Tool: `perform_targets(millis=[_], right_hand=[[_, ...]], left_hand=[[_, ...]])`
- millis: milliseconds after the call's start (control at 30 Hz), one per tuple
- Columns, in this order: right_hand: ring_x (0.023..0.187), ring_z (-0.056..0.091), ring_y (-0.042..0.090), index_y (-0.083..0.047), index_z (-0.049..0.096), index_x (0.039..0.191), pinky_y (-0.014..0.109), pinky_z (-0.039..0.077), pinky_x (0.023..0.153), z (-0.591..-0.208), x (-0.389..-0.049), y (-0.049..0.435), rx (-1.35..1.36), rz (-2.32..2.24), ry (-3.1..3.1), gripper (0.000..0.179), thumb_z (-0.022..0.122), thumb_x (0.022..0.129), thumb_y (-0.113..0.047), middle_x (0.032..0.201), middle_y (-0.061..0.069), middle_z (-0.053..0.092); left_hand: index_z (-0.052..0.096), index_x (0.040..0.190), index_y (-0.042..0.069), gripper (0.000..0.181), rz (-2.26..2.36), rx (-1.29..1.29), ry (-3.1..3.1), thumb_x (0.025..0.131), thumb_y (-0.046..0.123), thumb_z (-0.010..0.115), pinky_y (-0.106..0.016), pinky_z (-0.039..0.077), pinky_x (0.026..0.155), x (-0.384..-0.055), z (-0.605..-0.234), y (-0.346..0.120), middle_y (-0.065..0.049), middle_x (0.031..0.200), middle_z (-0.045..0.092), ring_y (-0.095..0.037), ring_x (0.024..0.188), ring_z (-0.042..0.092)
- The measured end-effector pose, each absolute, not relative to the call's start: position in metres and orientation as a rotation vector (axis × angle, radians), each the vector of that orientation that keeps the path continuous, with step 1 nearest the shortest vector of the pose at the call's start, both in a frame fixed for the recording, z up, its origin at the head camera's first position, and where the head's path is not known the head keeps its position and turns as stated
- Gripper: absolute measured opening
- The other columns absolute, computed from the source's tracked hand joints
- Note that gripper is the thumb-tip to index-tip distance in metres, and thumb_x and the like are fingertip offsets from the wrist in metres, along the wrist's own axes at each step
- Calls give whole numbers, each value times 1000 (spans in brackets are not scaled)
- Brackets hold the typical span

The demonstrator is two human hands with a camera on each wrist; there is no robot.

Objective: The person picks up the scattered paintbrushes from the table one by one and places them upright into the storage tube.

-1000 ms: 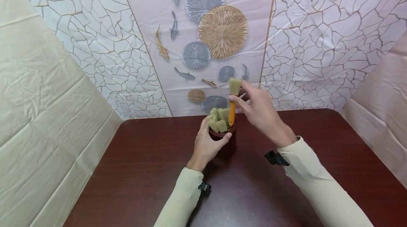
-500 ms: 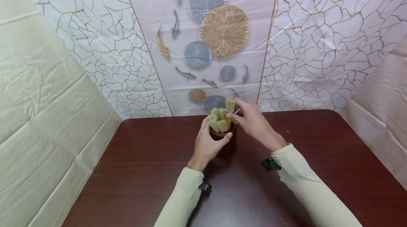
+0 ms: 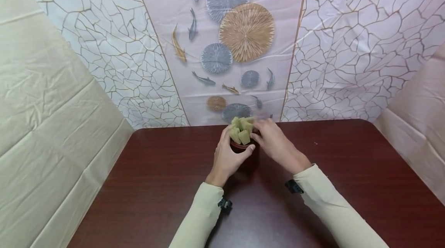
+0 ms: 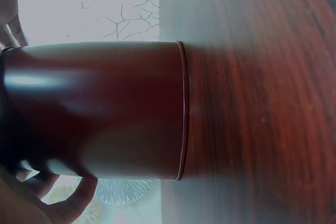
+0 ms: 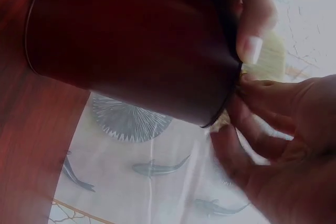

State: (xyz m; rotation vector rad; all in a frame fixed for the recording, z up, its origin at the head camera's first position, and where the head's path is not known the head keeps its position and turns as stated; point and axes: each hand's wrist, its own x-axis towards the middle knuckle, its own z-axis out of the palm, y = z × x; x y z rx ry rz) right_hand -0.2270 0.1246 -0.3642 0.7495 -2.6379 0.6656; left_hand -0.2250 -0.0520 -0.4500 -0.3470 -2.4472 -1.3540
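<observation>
A dark red cylindrical container (image 4: pixel 105 108) stands upright on the table, packed with several paintbrushes (image 3: pixel 244 136) whose pale bristles point up. My left hand (image 3: pixel 226 161) grips the container near its rim, thumb on the near side and fingers round the far left. At the right side of the rim, my right hand (image 3: pixel 278 145) pinches a paintbrush set down among the others. In the right wrist view, the right fingertips (image 5: pixel 252 90) meet at the rim, close to the left thumb (image 5: pixel 252 45). The held brush's handle is hidden inside the container.
The dark red wooden table (image 3: pixel 156 186) reaches back to a patterned cloth backdrop (image 3: pixel 222 85) with printed fish and round shapes. Beige cloth walls (image 3: pixel 62 143) rise at both sides. A black wrist device (image 3: pixel 225 204) sits on the left sleeve.
My right hand has come down and slightly left, lowering the yellow-handled paintbrush into the container until its handle is out of sight. The left hand keeps its grip in place.
</observation>
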Motion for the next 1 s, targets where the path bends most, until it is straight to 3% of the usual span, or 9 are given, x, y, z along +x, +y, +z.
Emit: perform_targets(millis=[133, 433, 567, 800, 1000], right_hand=[[83, 58, 31, -4, 74, 88, 47, 45, 83, -367, -226, 125, 688, 598, -2714, 9, 79, 93, -8, 82, 9, 64], [89, 64, 31, 1, 75, 105, 49, 51, 82, -375, -218, 135, 499, 892, -2717, 12, 75, 97, -8, 92, 12, 67], [95, 66, 33, 3, 69, 116, 50, 53, 87, -384, -210, 141, 415, 1060, -2618, 20, 72, 99, -6, 104, 18, 66], [116, 68, 40, 6, 51, 148, 57, 53, 98, -406, -201, 148, 336, 1264, -2630, 49, 65, 105, -11, 134, 26, 65], [126, 64, 41, 1, 48, 153, 59, 51, 102, -421, -197, 150, 317, 1346, -2606, 52, 63, 106, -12, 144, 25, 61]], left_hand=[[44, 160, 27, 93, -1357, -337, -2463, 82, 66, 78, -59, 48, 105, -225, -449, -51, 9, 161, 44, -26, 137, 57], [43, 160, 27, 95, -1364, -343, -2475, 81, 67, 77, -60, 47, 106, -225, -449, -49, 9, 162, 43, -27, 138, 56], [40, 162, 28, 95, -1387, -355, -2484, 83, 66, 77, -60, 46, 108, -226, -450, -49, 8, 164, 41, -27, 141, 53], [31, 165, 28, 100, -1444, -367, -2524, 84, 69, 75, -62, 40, 114, -228, -450, -54, 4, 167, 36, -28, 149, 44], [17, 168, 37, 108, -1610, -358, -2554, 84, 68, 79, -61, 37, 117, -231, -451, -52, -2, 170, 33, -27, 153, 38]])
